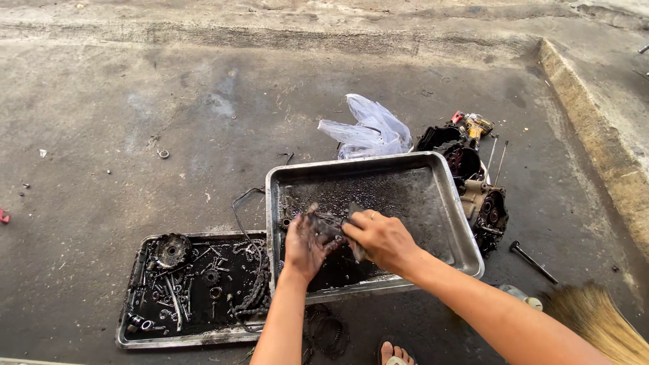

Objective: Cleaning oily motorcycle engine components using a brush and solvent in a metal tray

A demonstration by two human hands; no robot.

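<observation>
— What do the hands hold?
— The left hand [304,245] grips a dirty metal part [329,226] over the steel tray [460,223]. The right hand [382,238] is closed around a dark brush [356,250] touching it.

Stained concrete floor [169,101]: two metal trays [460,223], plastic bag [370,132], engine parts [483,203], broom [595,321].

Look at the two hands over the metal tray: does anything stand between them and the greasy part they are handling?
Nothing visible does. The left hand and right hand both grip the dark greasy part directly, above the metal tray.
</observation>
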